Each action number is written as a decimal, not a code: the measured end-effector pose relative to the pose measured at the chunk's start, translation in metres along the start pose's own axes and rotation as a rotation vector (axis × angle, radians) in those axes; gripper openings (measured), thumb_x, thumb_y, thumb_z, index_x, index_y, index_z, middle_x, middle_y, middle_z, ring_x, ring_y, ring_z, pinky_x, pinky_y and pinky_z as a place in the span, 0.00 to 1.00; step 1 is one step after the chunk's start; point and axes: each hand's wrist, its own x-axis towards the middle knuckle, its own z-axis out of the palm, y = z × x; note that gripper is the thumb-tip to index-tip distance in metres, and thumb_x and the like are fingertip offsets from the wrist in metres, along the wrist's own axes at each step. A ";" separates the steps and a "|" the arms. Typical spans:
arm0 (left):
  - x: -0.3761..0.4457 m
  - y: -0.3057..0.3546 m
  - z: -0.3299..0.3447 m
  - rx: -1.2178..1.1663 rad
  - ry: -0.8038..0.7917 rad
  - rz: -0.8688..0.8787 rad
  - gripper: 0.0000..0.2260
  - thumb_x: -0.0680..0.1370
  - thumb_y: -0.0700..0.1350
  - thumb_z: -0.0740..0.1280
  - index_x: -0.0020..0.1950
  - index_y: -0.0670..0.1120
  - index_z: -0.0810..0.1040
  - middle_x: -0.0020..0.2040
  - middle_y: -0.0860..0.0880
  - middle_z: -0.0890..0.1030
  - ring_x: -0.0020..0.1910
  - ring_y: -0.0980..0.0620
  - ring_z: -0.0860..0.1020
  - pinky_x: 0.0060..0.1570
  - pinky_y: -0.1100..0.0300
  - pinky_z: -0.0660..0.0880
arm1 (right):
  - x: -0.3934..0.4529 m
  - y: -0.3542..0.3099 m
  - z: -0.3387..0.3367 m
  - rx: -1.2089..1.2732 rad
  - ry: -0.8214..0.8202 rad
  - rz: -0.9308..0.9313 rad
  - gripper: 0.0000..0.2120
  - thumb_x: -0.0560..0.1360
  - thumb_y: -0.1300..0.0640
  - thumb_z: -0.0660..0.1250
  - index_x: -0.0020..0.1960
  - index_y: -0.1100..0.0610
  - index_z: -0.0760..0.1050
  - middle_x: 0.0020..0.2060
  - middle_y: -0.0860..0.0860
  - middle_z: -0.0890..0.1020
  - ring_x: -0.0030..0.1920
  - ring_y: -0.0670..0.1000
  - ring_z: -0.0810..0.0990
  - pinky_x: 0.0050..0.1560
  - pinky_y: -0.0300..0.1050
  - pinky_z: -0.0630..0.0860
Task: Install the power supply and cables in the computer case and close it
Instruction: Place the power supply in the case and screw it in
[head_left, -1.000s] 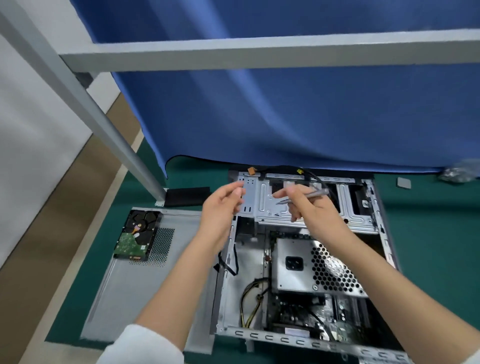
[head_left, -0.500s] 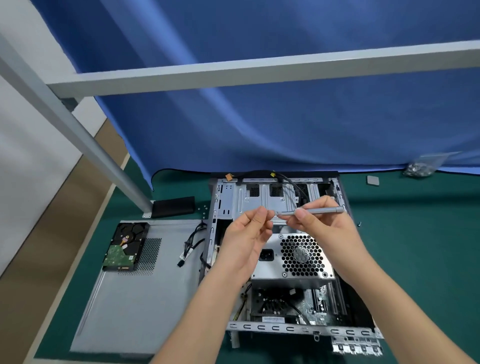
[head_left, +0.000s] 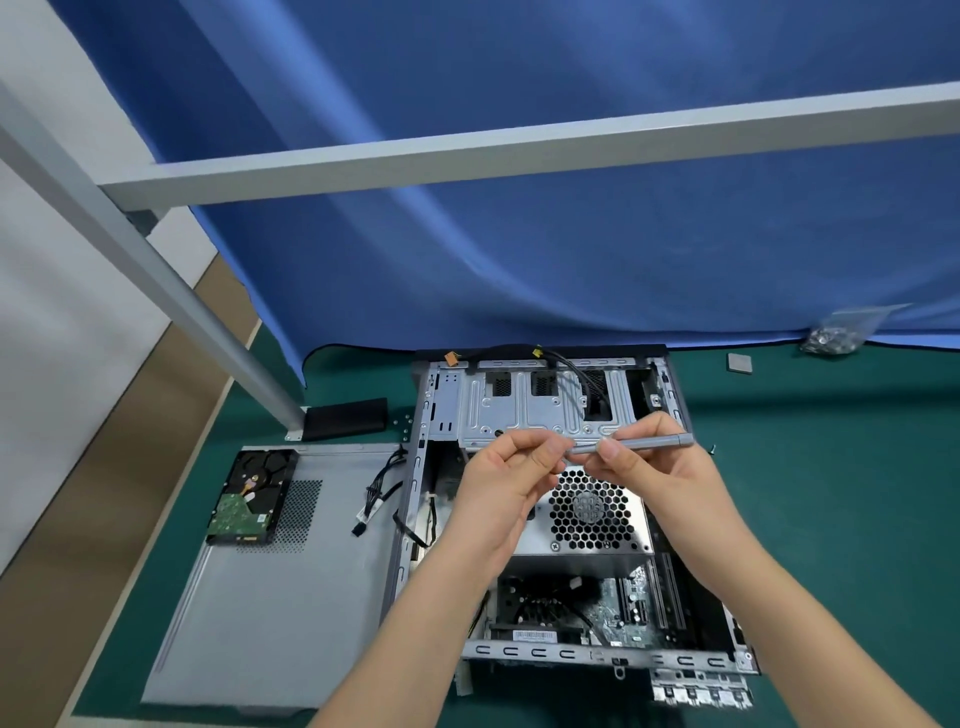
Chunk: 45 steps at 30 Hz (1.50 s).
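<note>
An open computer case (head_left: 670, 395) lies flat on the green mat, with the silver power supply (head_left: 592, 512) and its honeycomb fan grille inside. My right hand (head_left: 654, 467) holds a slim grey screwdriver (head_left: 649, 443) level above the case, its tip pointing left. My left hand (head_left: 511, 475) pinches at that tip with curled fingers; whatever small part it holds is hidden. Black cables (head_left: 576, 374) run over the drive cage, and a loose cable bundle (head_left: 379, 491) hangs out on the case's left side.
The grey side panel (head_left: 270, 613) lies left of the case with a hard drive (head_left: 252, 496) on it. A black block (head_left: 345, 418) sits by the frame post. A bag of screws (head_left: 836, 335) and a small grey pad (head_left: 739, 362) lie far right.
The view has shifted, so the case now sits more centred. My hands came together above the power supply; the left fingers now meet the screwdriver's tip.
</note>
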 end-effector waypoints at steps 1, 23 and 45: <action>-0.001 -0.001 0.000 0.006 0.001 0.004 0.13 0.62 0.43 0.76 0.44 0.43 0.81 0.37 0.47 0.83 0.34 0.56 0.79 0.38 0.67 0.77 | 0.000 0.001 -0.001 0.003 0.003 0.000 0.10 0.67 0.62 0.68 0.45 0.63 0.70 0.35 0.55 0.83 0.39 0.51 0.84 0.45 0.40 0.80; -0.015 -0.008 -0.003 0.367 -0.029 0.147 0.01 0.73 0.37 0.70 0.44 0.40 0.82 0.36 0.46 0.84 0.32 0.56 0.79 0.37 0.65 0.77 | -0.008 -0.015 -0.017 -0.252 -0.062 0.094 0.06 0.69 0.64 0.73 0.43 0.62 0.77 0.35 0.54 0.83 0.40 0.54 0.85 0.34 0.37 0.78; -0.016 -0.012 -0.016 1.279 0.033 0.540 0.04 0.74 0.50 0.71 0.47 0.56 0.84 0.42 0.61 0.81 0.47 0.63 0.74 0.47 0.73 0.68 | -0.006 -0.033 -0.021 -0.871 -0.209 0.086 0.06 0.73 0.59 0.71 0.41 0.48 0.80 0.25 0.40 0.76 0.24 0.40 0.68 0.27 0.30 0.64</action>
